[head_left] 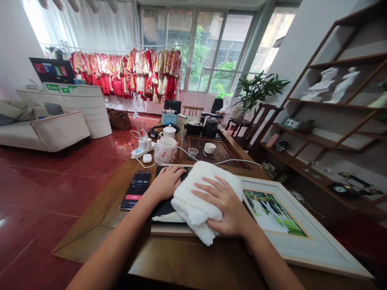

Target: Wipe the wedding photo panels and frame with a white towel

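A folded white towel (193, 193) lies on a dark picture panel (163, 209) at the front of the wooden table. My right hand (223, 205) holds the towel from above, its fingers spread across the top and its thumb at the near edge. My left hand (169, 181) rests on the panel's left part, just beside the towel, with its fingers stretched out and nothing held. The towel covers much of the panel. To the right lies a white-framed wedding photo (275, 211), partly behind my right hand and forearm.
A phone (137, 191) lies left of the panel. Beyond are a power strip (142, 149), an earbud case (147, 158), a lidded mug (169, 131), a floral container (166, 151) and a tea tray (211, 141) with a white cup (209, 148). A white cable (238, 160) crosses behind the towel.
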